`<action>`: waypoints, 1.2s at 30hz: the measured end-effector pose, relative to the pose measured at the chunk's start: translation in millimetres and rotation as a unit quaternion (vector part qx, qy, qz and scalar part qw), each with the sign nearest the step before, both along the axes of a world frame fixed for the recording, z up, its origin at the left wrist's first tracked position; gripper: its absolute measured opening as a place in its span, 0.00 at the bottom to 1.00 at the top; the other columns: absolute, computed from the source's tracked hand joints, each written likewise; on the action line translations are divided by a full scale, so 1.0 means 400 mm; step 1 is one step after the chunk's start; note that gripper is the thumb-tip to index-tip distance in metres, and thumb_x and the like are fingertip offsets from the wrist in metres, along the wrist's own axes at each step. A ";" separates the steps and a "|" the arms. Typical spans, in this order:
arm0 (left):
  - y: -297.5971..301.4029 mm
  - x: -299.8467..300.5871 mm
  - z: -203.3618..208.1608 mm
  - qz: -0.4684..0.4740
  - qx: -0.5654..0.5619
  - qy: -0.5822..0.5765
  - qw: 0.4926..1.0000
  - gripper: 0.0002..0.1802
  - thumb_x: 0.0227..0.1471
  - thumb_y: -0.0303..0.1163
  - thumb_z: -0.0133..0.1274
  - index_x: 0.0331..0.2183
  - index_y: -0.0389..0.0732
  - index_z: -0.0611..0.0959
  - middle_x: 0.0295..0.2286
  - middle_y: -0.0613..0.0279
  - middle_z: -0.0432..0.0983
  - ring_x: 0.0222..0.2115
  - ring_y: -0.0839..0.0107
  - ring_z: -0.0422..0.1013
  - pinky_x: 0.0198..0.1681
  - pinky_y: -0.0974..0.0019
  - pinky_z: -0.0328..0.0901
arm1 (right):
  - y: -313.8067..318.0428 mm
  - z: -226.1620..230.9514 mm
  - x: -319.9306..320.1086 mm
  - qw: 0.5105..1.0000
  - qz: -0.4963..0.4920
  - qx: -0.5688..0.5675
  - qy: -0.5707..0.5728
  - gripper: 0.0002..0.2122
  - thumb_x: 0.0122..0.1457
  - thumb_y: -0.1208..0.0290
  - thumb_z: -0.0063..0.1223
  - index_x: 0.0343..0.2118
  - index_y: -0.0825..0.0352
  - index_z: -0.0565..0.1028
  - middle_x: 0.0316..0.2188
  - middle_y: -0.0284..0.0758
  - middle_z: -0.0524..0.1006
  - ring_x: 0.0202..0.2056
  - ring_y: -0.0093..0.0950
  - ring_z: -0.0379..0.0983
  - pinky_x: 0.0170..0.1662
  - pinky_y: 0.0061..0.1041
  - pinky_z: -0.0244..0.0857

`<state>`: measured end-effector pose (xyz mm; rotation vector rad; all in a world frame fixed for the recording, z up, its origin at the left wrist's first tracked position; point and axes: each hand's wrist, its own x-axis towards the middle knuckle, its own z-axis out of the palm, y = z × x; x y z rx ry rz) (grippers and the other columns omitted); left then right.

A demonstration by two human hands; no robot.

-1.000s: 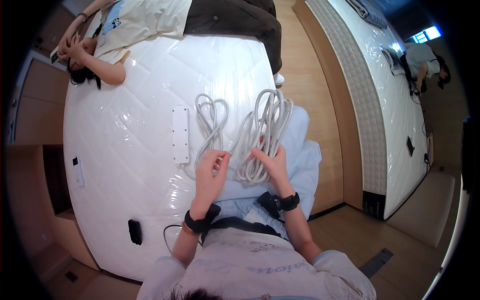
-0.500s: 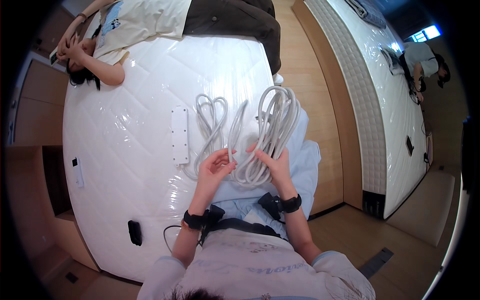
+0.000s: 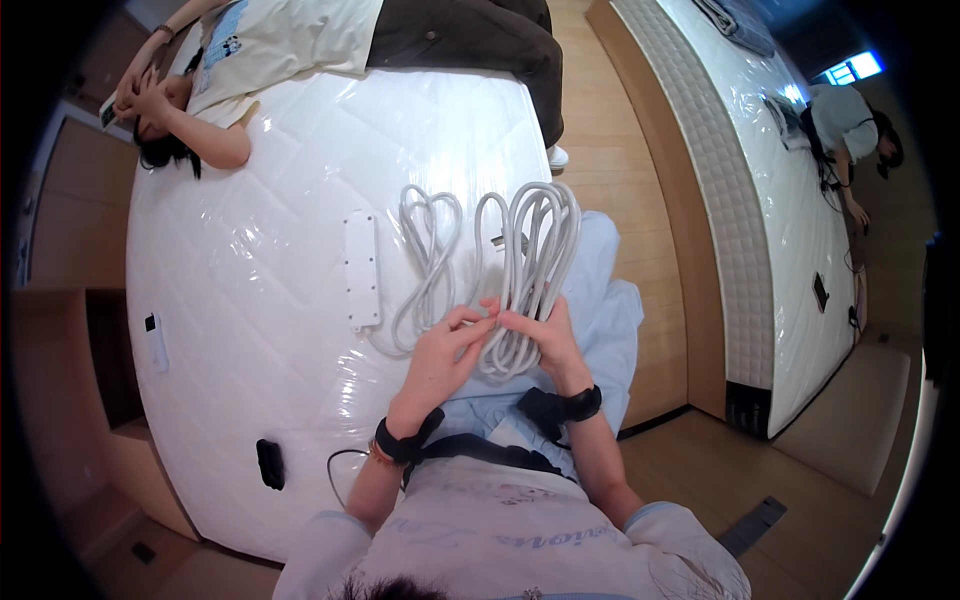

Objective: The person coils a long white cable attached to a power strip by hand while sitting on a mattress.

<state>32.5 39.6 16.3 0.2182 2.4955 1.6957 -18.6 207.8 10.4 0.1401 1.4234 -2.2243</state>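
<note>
Near the centre of my head view, the right hand (image 3: 552, 340) has its fingers wrapped around the near part of a grey cable coil (image 3: 545, 235), its thumb lying over the strands. The left hand (image 3: 442, 358) meets it from the other side: I see its fingers drawn narrow, nipping a loose strand (image 3: 478, 235) against the coil's left edge, with the tips almost touching the right thumb. The coil stretches away from me in long ovals, and what looks like a plug (image 3: 509, 240) shows among its loops, too small for me to make out fully.

Just left of that strand, looser loops (image 3: 428, 262) of similar cable lie crossed on the plastic-covered mattress (image 3: 260, 380). Beside them I have a white power strip (image 3: 361, 272), lengthwise to my view. Black straps (image 3: 404, 441) circle both wrists, and light blue fabric (image 3: 612, 320) spreads under and right of the coil.

Farther out, a small black object (image 3: 270, 464) and a white device (image 3: 157, 343) rest on the mattress to my left. Across its far end lies a person (image 3: 300, 35); to my right, past the wooden floor (image 3: 625, 200), another person (image 3: 843, 120) bends beside a second mattress (image 3: 735, 200).
</note>
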 end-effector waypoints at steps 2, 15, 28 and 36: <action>-0.005 -0.008 -0.010 0.070 0.009 0.011 0.997 0.14 0.45 0.20 0.50 0.39 0.36 0.77 0.34 0.58 0.71 0.29 0.67 0.70 0.32 0.72 0.64 | 0.005 -0.020 0.004 0.998 -0.005 0.035 0.043 0.15 0.45 0.78 0.59 0.36 0.74 0.71 0.31 0.38 0.76 0.31 0.24 0.73 0.35 0.22 0.67; -0.031 -0.021 -0.037 0.014 -0.032 -0.119 0.992 0.26 0.45 0.28 0.54 0.49 0.39 0.69 0.42 0.56 0.69 0.40 0.69 0.69 0.43 0.66 0.62 | 0.027 0.019 -0.007 0.993 0.023 -0.108 0.031 0.21 0.42 0.77 0.57 0.40 0.71 0.64 0.24 0.36 0.70 0.26 0.24 0.69 0.31 0.22 0.62; -0.043 -0.040 -0.081 -0.019 0.118 -0.168 0.979 0.11 0.52 0.28 0.45 0.37 0.36 0.76 0.24 0.62 0.74 0.30 0.75 0.71 0.36 0.72 0.64 | 0.036 0.037 -0.007 0.991 0.053 -0.101 0.071 0.18 0.41 0.76 0.58 0.36 0.72 0.66 0.22 0.36 0.71 0.24 0.23 0.69 0.29 0.21 0.63; -0.048 -0.030 -0.009 0.046 0.106 -0.141 0.983 0.10 0.53 0.27 0.44 0.36 0.35 0.77 0.19 0.65 0.68 0.22 0.80 0.65 0.28 0.76 0.61 | 0.051 -0.004 -0.033 0.971 -0.010 0.198 0.136 0.11 0.43 0.77 0.62 0.30 0.70 0.71 0.24 0.29 0.74 0.25 0.18 0.69 0.30 0.18 0.64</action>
